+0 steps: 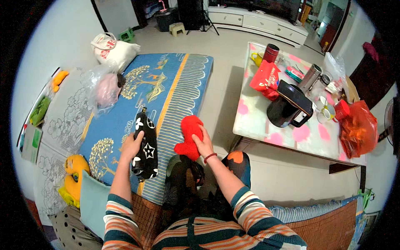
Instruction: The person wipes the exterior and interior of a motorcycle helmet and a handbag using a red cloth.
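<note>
My left hand [131,146] is closed on the left edge of a black zip pouch [147,153] with white flower and star shapes. The pouch lies lengthwise over the striped part of a blue cloth-covered seat [171,89]. In my right hand [203,143] is a bright red, fuzzy, mitten-shaped plush thing [189,135]; my fingers wrap its right side, just above my knees. Some of those fingers are hidden behind the plush. The two things are a short way apart.
At the right, a low table [246,121] bears a black kettle [287,106], a red bag [266,81], flasks, cups and a red plastic bag [360,129]. On the left are a pink thing in clear plastic [106,89], a white tote [114,51], a yellow plush toy [76,175] and cushions.
</note>
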Tool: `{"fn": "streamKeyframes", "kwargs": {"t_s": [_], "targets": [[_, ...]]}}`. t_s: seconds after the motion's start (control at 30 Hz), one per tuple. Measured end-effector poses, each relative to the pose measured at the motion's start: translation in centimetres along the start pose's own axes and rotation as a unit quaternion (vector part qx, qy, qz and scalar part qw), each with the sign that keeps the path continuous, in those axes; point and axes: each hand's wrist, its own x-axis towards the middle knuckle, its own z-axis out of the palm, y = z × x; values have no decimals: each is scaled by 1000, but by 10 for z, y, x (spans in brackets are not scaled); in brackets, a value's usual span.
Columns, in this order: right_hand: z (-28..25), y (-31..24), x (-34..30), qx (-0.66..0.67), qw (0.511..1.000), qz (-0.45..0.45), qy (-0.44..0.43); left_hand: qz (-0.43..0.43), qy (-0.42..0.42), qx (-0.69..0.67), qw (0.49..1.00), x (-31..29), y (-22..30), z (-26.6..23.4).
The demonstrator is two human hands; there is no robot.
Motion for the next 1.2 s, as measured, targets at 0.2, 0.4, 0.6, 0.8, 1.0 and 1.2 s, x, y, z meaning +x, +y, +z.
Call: {"fn": "streamKeyframes", "kwargs": {"t_s": [0.2, 0.4, 0.6, 0.8, 1.0, 1.2], "targets": [[14, -8, -1, 266, 956, 124, -28, 22, -21, -41, 999, 28, -29, 20], [85, -94, -4, 4, 969, -117, -219, -18, -40, -242, 969, 62, -64, 64], [160, -84, -72, 34, 985, 8, -168, 119, -73, -386, 912, 50, -52, 62], [204, -64, -10, 69, 995, -7, -65, -14, -44, -365, 930, 25, -18, 34], [212, -33, 74, -35, 997, 68, -1, -6, -39, -293, 955, 17, 0, 39], [196, -46, 41, -105, 990, 67, -63, 23, -10, -302, 953, 25, -20, 53]]}}
